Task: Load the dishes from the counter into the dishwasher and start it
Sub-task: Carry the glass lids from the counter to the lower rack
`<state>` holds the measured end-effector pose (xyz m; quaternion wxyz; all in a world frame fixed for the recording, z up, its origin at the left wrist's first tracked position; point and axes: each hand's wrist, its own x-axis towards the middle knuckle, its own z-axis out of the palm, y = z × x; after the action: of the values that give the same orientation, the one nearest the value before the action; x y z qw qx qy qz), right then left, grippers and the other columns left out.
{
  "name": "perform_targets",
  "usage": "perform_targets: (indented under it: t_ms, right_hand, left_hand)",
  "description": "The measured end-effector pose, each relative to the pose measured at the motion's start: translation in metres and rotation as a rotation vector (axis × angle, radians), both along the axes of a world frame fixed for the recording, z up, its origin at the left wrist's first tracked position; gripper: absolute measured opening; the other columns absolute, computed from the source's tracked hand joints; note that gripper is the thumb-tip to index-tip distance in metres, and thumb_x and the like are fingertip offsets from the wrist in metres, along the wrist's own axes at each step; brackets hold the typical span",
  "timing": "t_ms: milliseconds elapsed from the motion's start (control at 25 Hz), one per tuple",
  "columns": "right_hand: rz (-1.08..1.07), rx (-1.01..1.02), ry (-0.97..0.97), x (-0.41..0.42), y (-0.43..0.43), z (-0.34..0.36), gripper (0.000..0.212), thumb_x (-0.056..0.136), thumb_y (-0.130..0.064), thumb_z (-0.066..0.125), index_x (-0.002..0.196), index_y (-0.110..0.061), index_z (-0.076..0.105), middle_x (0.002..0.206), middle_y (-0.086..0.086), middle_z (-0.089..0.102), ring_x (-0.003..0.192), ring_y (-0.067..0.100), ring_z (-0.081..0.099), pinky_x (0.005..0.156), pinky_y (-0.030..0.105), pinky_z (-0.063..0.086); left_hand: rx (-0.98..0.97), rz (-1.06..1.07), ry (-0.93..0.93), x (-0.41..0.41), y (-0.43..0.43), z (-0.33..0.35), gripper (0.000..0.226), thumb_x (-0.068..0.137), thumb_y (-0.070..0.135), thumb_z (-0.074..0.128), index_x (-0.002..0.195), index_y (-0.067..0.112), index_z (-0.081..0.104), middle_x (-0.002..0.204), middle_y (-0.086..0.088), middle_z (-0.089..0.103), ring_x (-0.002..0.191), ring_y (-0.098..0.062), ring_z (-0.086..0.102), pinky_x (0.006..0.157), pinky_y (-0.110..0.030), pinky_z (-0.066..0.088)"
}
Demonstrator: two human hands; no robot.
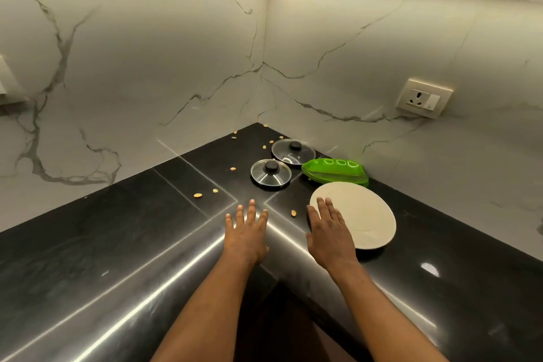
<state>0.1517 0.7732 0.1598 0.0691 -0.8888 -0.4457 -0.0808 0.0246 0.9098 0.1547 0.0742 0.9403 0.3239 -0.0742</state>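
Note:
A round white plate (361, 219) lies on the black corner counter (117, 238). My right hand (329, 229) is stretched flat, its fingers over the plate's left rim. To its left my left hand (246, 229) is spread open above the bare counter, holding nothing. Behind the plate sits a stack of green plastic plates (335, 172). Two glass lids with black knobs lie further back: a small one (271, 173) and a larger one (293, 151). No dishwasher is in view.
Nut-like crumbs (198, 194) are scattered over the counter toward the corner. Marble walls close the corner on both sides. A wall socket (424, 97) sits on the right wall. The counter's rounded front edge runs under my wrists.

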Motion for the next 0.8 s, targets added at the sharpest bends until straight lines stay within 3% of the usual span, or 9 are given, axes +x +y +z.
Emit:
perform_targets:
  t_ms: [360,600,800]
  right_hand:
    - [-0.089,-0.105,-0.021,0.088,0.077,-0.012,0.061,0.096,-0.024,0.047,0.152,-0.017,0.023,0.162,0.011,0.010,0.150,0.027,0.004,0.120,0.035,0.007]
    - [-0.039,-0.157,-0.048,0.153,0.135,-0.006,0.064,0.095,-0.028,0.056,0.150,-0.017,0.026,0.161,0.011,0.014,0.150,0.027,0.007,0.120,0.038,0.010]
    - [0.052,-0.208,-0.080,0.208,0.196,-0.012,0.061,0.093,-0.024,0.059,0.147,-0.014,0.032,0.159,0.013,0.021,0.148,0.028,0.013,0.119,0.040,0.015]
  left_hand:
    - [-0.153,0.044,0.125,0.090,0.097,-0.035,0.112,0.087,0.050,0.067,0.155,0.011,-0.012,0.161,-0.014,-0.021,0.149,-0.039,-0.013,0.118,-0.059,0.001]
    - [-0.214,0.232,0.188,0.142,0.144,-0.044,0.137,0.073,0.046,0.083,0.150,0.001,-0.020,0.160,-0.020,-0.022,0.148,-0.041,-0.015,0.116,-0.063,0.001]
    - [-0.358,0.309,0.334,0.163,0.175,-0.060,0.142,0.068,0.047,0.086,0.150,-0.003,-0.018,0.158,-0.019,-0.026,0.149,-0.037,-0.014,0.119,-0.054,0.006]
